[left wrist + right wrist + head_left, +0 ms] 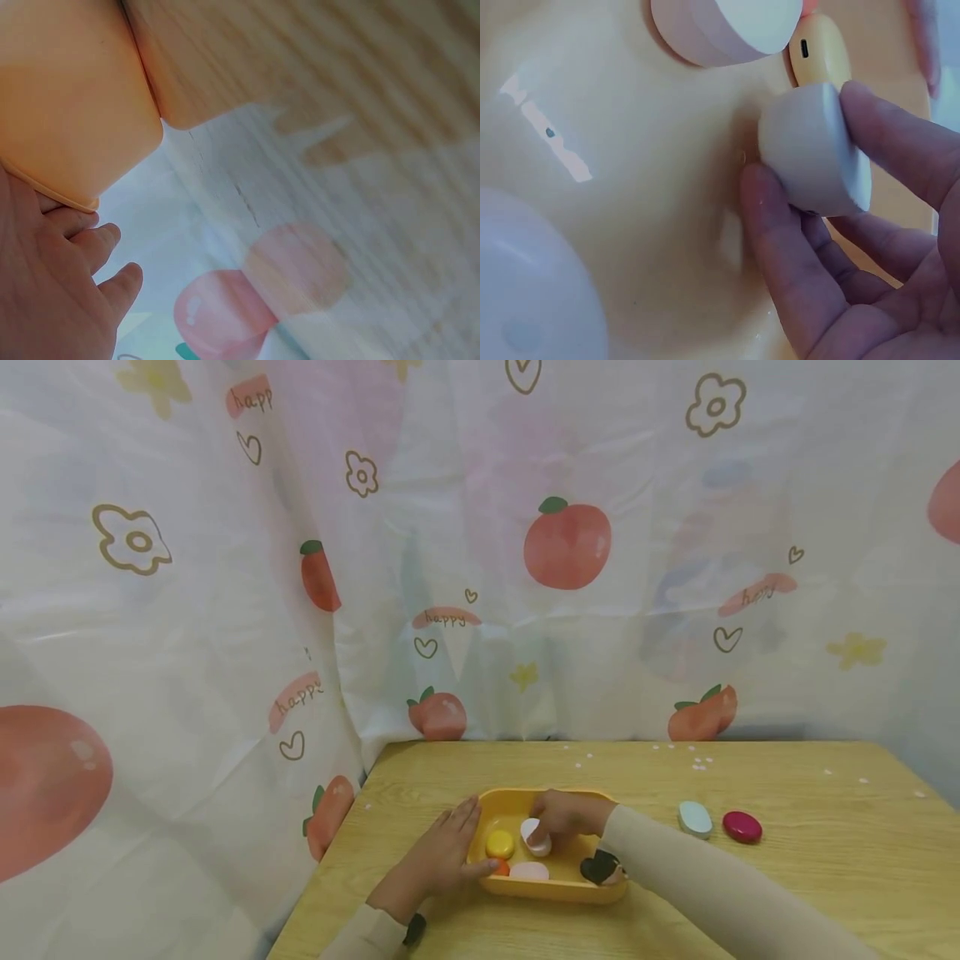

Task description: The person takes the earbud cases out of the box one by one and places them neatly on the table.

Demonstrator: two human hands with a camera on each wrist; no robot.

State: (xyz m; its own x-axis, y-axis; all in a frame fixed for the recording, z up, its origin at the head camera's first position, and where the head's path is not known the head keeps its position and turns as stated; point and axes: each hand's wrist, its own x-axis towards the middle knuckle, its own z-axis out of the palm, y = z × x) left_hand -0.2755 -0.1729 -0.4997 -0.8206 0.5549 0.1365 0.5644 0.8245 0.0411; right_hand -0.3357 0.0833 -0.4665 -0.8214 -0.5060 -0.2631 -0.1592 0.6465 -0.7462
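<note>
My right hand (567, 814) is inside a yellow-orange tray (558, 891) and pinches a small white rounded case (802, 146) between thumb and fingers. The case is tilted on its side. My left hand (442, 856) lies against the tray's left end, fingers extended along the rim, thumb over the near corner. Left of the white case sits a yellow rounded case (500, 844); a small dark slot shows on it in the right wrist view. An orange piece (502, 865) and a pale pink case (529, 870) lie along the near wall, the orange one partly hidden by my thumb.
On the wooden table (810, 893), a mint case (695, 819) and a dark red case (742, 827) lie right of the tray. Small white flecks dot the far side. A blurred pale rounded object (532, 292) fills the right wrist view's lower left. A printed curtain (570, 635) hangs behind.
</note>
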